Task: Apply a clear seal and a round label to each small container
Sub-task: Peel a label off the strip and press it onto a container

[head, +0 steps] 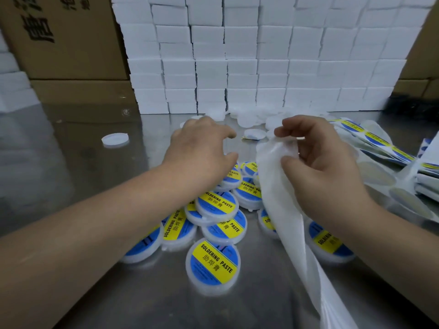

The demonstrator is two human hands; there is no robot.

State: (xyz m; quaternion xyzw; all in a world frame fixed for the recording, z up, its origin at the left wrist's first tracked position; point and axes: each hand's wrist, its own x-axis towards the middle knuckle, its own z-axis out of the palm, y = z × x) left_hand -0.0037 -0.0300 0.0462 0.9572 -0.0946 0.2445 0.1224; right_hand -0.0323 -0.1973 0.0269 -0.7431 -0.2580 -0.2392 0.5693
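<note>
Nearest, labelled containers [213,264] are lying heaped on the worktop [142,293]. Above them the right hand [316,167] is pinching a clear film strip [285,210] between thumb and fingers; the left hand [202,148] is hovering loosely spread, holding nothing. White boxes [237,55] are standing stacked behind.

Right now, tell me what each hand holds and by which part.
The right hand pinches the translucent plastic strip at its upper end, between thumb and fingers. The left hand holds nothing; it hovers above the labelled soldering paste containers.
</note>
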